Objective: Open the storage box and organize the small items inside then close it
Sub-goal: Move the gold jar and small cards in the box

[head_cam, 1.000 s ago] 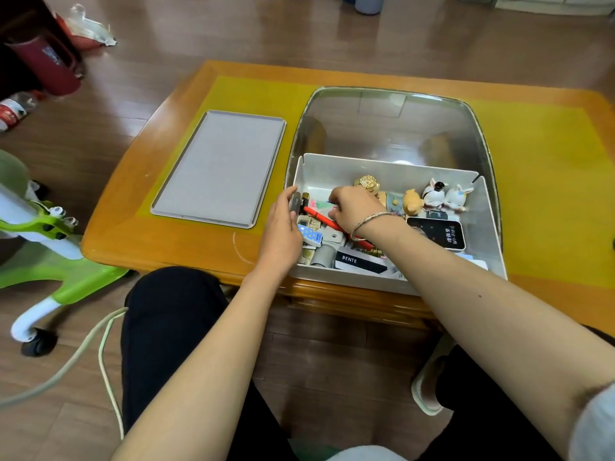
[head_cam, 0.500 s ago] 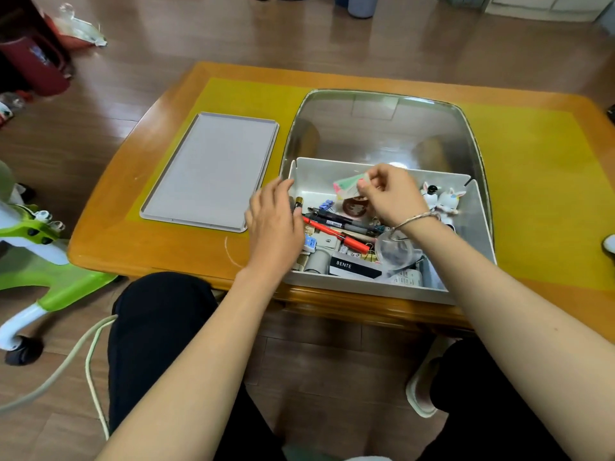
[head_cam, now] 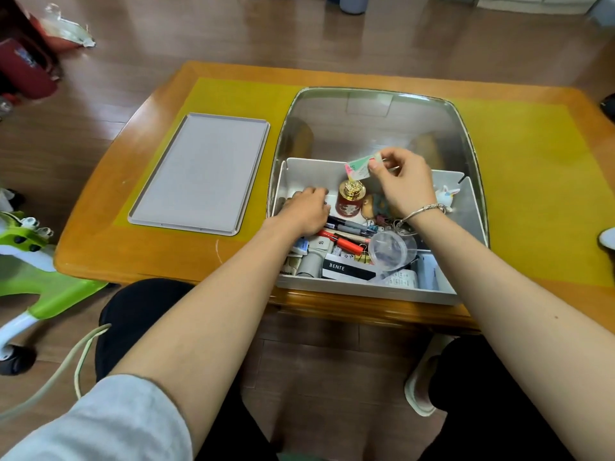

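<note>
Green-and-white ride-on toy (head_cam: 36, 257) beside wooden table (head_cam: 139, 247); red bag, perhaps (head_cam: 23, 68).

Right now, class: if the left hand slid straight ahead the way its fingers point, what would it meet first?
Probably the grey storage box's far wall; the left hand points that way, with bare floor ahead. Depth is unclear.

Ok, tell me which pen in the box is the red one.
The red pen lies nearest the person, slanting beside the clear cup; the dark pens lie just beyond it.
</note>
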Demonstrator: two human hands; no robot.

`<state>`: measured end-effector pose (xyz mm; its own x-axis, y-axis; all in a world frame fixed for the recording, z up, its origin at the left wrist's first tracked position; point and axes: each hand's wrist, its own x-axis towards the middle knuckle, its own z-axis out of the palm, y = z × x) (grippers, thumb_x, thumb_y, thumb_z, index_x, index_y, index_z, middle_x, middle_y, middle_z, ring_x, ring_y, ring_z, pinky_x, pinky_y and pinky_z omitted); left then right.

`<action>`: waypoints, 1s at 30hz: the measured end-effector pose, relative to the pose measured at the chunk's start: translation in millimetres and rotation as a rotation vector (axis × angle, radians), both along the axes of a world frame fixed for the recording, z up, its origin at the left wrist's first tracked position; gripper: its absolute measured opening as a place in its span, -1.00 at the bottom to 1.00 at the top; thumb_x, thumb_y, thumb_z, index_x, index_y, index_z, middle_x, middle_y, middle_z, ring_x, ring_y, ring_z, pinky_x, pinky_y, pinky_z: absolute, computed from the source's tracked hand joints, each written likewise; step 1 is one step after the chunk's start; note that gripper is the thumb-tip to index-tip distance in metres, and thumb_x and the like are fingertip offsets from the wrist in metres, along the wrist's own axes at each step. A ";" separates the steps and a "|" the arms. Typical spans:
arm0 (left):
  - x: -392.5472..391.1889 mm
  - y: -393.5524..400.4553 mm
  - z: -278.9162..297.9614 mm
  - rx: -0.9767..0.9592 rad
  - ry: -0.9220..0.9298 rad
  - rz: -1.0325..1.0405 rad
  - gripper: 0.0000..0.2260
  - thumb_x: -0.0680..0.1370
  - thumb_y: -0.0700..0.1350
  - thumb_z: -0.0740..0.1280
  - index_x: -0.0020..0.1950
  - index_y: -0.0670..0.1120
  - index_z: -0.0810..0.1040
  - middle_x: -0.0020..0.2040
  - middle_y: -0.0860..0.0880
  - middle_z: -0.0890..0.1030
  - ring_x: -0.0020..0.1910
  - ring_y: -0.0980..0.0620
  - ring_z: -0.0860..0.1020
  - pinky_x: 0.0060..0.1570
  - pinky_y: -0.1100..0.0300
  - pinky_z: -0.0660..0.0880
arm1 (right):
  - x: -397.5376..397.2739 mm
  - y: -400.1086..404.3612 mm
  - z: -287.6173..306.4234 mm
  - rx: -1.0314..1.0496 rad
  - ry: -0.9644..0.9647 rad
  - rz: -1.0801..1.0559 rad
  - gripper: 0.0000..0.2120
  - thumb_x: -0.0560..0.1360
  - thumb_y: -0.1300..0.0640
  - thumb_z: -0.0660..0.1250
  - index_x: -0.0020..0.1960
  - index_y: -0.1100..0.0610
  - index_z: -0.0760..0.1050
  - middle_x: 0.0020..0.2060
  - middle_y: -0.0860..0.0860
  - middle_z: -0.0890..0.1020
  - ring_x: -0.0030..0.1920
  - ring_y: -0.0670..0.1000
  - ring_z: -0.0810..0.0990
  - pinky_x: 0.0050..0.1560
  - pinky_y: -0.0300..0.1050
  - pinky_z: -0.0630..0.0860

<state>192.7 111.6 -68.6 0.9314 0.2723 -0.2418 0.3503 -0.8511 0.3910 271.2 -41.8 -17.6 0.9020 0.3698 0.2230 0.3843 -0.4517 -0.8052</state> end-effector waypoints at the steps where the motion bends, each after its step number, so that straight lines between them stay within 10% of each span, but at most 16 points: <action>1: 1.9 2.1 -2.1 0.037 0.009 -0.017 -0.62 0.65 -0.06 0.11 0.46 -0.10 0.30 0.41 -0.18 0.36 0.36 -0.21 0.32 0.28 -0.06 0.30 | 0.8 1.3 -0.7 -0.003 0.010 0.003 -0.97 0.50 0.15 0.34 -0.08 0.09 0.55 -0.32 -0.15 0.51 -0.34 -0.26 0.43 -0.33 -0.54 0.33; 15: 2.1 4.2 10.7 0.072 -0.220 0.068 -0.82 0.59 -0.30 0.17 0.12 -0.16 0.50 0.15 -0.20 0.56 0.09 -0.21 0.51 0.06 0.02 0.46 | 2.2 5.0 -7.5 0.054 0.057 0.002 -0.88 0.51 0.17 0.32 -0.02 0.20 0.58 -0.33 -0.14 0.53 -0.37 -0.24 0.46 -0.32 -0.47 0.38; 18: -8.9 0.2 18.5 -0.049 -0.359 0.122 -0.83 0.64 -0.14 0.19 0.06 -0.13 0.57 0.05 -0.15 0.63 0.01 -0.15 0.56 -0.04 0.07 0.47 | 2.3 5.0 -5.1 0.080 0.032 -0.019 -0.87 0.52 0.17 0.32 0.00 0.20 0.58 -0.25 -0.04 0.56 -0.31 -0.14 0.47 -0.26 -0.41 0.39; 22: -24.0 -2.2 17.3 -0.068 -0.049 -0.158 -0.63 0.54 0.20 0.27 0.18 -0.01 0.60 0.32 -0.08 0.49 0.30 -0.07 0.38 0.23 0.01 0.35 | 2.9 9.1 -1.6 0.076 0.011 -0.005 -0.86 0.52 0.18 0.32 0.03 0.21 0.58 -0.18 0.01 0.58 -0.18 -0.10 0.51 -0.21 -0.41 0.40; 30: -18.7 -6.4 18.0 -0.004 0.029 -0.140 -0.19 0.44 0.49 0.05 0.55 0.03 0.11 0.55 -0.08 0.16 0.51 -0.11 0.12 0.39 -0.19 0.13 | 6.2 27.0 3.5 0.119 0.033 0.104 -0.94 0.45 0.21 0.40 -0.07 0.14 0.59 -0.26 -0.01 0.60 -0.31 -0.17 0.48 -0.22 -0.36 0.44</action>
